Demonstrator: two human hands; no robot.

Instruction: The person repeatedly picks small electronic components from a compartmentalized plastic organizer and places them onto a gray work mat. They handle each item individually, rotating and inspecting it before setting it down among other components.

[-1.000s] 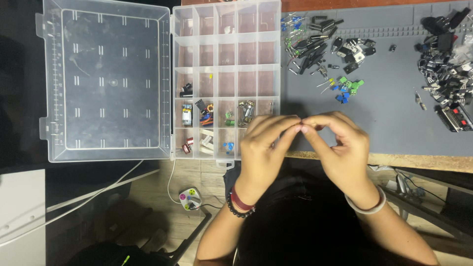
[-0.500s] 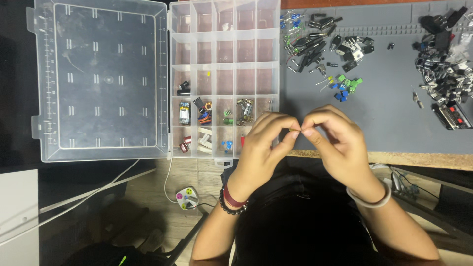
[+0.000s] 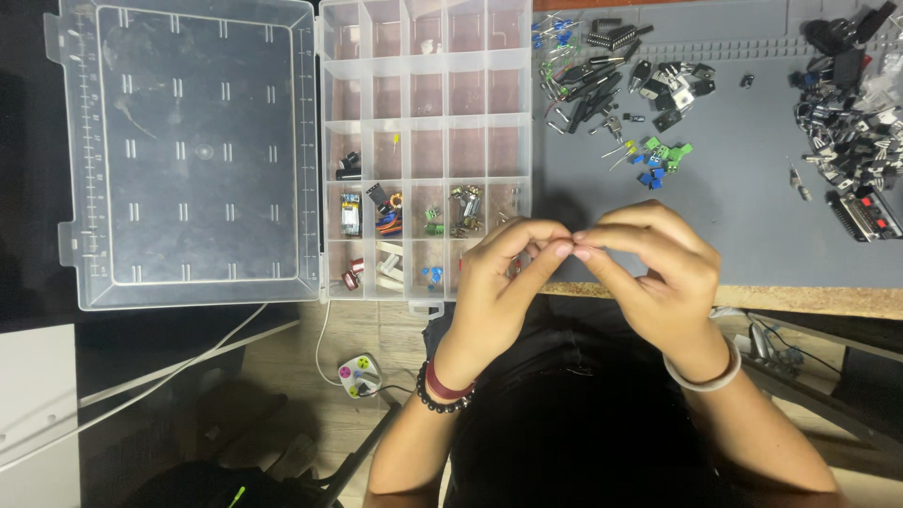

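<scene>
My left hand [image 3: 503, 282] and my right hand [image 3: 654, 268] meet fingertip to fingertip over the near edge of the grey mat [image 3: 743, 216]. Between the pinched fingers is a tiny part [image 3: 570, 248], too small to identify. Just left of my left hand lies the clear compartment organiser [image 3: 428, 150], open, with small electronic parts in its lower cells. My left wrist wears dark bead bracelets, my right wrist a pale bangle.
The organiser's clear lid [image 3: 188, 150] lies flat to the left. Loose components lie on the mat: black and green ones [image 3: 611, 94] at the top, blue and green terminal blocks [image 3: 663, 160], a dark pile [image 3: 851, 122] at right. Cables and a small round gadget [image 3: 360, 376] lie below the table.
Both hands dropped a little toward the table's near edge and stayed pinched together. Half a second ago a thin part showed between the fingertips; now the fingers close over it.
</scene>
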